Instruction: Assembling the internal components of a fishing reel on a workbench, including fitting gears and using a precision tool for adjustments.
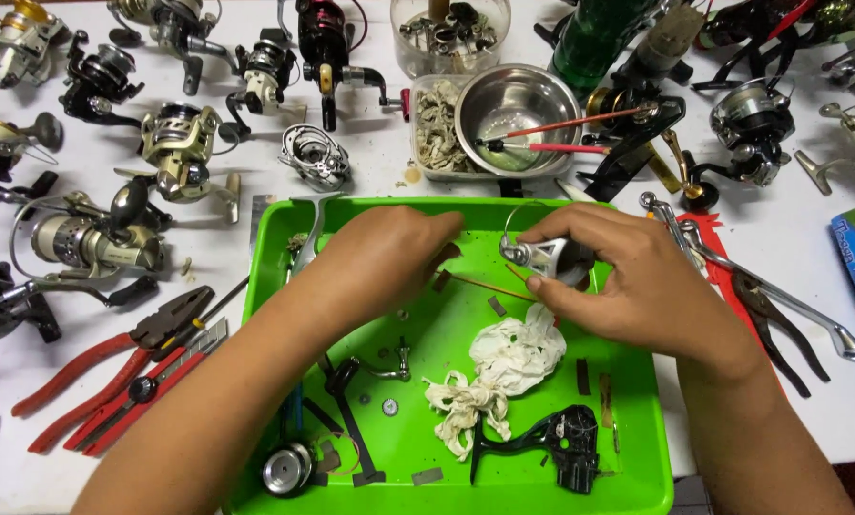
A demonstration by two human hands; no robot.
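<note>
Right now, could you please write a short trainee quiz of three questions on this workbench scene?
1. True or false: the right hand holds a silver reel part over the green tray.
2. What lies in the tray just below that part? A) white rag B) red pliers C) steel bowl
3. Fill in: the black reel body lies in the tray's ____ right corner.

Key: 1 true; 2 A; 3 near.
</note>
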